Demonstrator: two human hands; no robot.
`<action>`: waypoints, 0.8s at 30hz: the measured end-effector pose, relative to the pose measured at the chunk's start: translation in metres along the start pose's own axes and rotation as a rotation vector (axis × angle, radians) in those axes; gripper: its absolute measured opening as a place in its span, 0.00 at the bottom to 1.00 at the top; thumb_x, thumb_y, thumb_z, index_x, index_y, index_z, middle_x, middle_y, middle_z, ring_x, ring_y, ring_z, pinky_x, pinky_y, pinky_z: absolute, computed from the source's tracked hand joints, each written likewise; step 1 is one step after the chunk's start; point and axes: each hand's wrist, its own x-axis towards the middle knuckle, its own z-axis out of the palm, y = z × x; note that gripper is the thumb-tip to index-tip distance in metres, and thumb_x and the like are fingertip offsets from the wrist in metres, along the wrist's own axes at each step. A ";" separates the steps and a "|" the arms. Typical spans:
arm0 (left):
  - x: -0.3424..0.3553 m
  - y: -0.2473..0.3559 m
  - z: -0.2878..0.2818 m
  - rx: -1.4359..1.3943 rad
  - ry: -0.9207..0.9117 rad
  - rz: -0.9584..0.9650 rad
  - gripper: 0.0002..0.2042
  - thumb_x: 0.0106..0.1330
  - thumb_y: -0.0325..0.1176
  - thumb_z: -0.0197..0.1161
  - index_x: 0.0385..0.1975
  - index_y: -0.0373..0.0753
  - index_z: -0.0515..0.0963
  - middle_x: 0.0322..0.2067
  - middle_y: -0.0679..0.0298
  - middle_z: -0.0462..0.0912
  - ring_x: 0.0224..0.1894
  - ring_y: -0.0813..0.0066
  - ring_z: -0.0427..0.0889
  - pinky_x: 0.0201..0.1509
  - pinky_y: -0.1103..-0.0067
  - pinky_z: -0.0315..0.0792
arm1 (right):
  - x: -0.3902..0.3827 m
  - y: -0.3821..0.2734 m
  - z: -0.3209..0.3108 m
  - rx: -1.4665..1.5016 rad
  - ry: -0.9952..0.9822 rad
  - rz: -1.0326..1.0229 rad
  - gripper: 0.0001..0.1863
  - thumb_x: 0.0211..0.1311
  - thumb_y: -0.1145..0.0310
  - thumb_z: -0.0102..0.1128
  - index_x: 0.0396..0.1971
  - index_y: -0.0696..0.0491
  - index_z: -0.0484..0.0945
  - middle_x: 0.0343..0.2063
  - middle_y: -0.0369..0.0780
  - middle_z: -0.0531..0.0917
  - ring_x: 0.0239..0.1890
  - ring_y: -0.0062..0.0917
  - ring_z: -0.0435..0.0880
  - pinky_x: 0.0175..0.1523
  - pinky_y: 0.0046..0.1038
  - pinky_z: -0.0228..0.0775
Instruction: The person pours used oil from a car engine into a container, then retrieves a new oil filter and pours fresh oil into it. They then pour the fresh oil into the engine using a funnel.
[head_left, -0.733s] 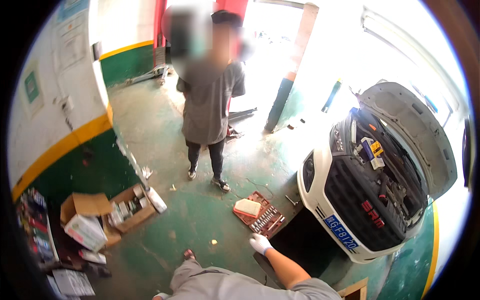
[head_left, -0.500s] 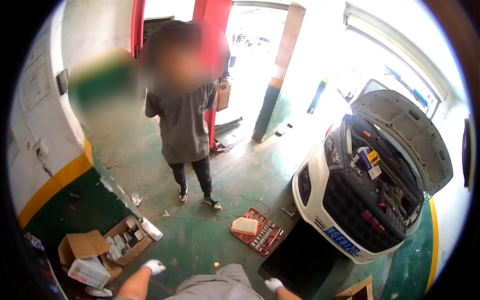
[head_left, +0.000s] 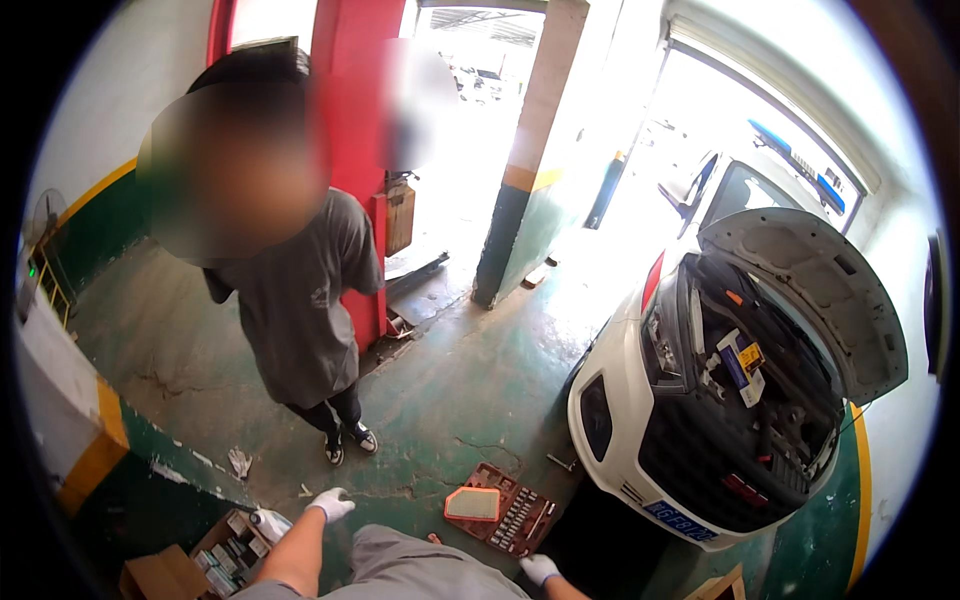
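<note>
My left hand [head_left: 333, 505], in a white glove, hangs over the green floor beside my grey-clad leg, fingers loosely apart and empty. My right hand [head_left: 536, 568], also gloved, is empty with fingers loosely extended, just in front of an open socket case [head_left: 524, 521]. A rectangular orange-rimmed filter [head_left: 472, 504] lies on that case. To the right is a white car [head_left: 607, 430] with its hood [head_left: 812, 300] raised and boxes [head_left: 740, 368] resting in the engine bay. A wrench [head_left: 560, 463] lies on the floor near the bumper.
Another person [head_left: 298, 321] in grey stands ahead at left. Cardboard boxes [head_left: 160, 577] and a white bottle [head_left: 270, 525] sit lower left. Behind are a red post [head_left: 350, 90], a pillar [head_left: 520, 210] and a bright doorway. A dark opening or mat [head_left: 610, 535] lies beside the car.
The other person appears closer and further left. The camera view has shifted, revealing more of the car's roof. My left hand has risen into view and moved rightward; my right hand has moved slightly left.
</note>
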 end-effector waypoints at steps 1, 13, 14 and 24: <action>0.014 0.006 0.006 -0.014 0.016 -0.011 0.30 0.57 0.48 0.60 0.56 0.36 0.72 0.55 0.50 0.74 0.60 0.59 0.72 0.63 0.72 0.65 | 0.007 -0.027 -0.038 -0.045 -0.003 -0.098 0.26 0.61 0.51 0.41 0.36 0.58 0.81 0.41 0.54 0.81 0.48 0.46 0.78 0.54 0.41 0.69; 0.187 -0.013 -0.011 0.369 -0.474 -0.124 0.30 0.59 0.54 0.56 0.54 0.36 0.75 0.56 0.51 0.74 0.59 0.56 0.72 0.61 0.70 0.66 | 0.046 -0.066 -0.114 0.357 0.312 0.362 0.19 0.57 0.57 0.49 0.31 0.59 0.81 0.32 0.56 0.81 0.40 0.49 0.80 0.46 0.44 0.70; 0.205 0.010 -0.027 0.407 -0.518 -0.081 0.30 0.59 0.54 0.56 0.53 0.36 0.75 0.57 0.51 0.74 0.59 0.56 0.72 0.61 0.70 0.66 | 0.048 -0.028 -0.061 0.327 0.360 0.476 0.19 0.56 0.57 0.48 0.29 0.57 0.82 0.33 0.56 0.82 0.40 0.49 0.80 0.48 0.45 0.70; 0.368 0.223 -0.206 0.489 -0.296 0.298 0.24 0.57 0.46 0.58 0.49 0.36 0.78 0.49 0.49 0.79 0.52 0.57 0.78 0.57 0.71 0.71 | 0.022 -0.073 0.076 0.231 0.110 0.597 0.14 0.63 0.65 0.47 0.38 0.53 0.83 0.40 0.48 0.82 0.43 0.37 0.81 0.48 0.36 0.73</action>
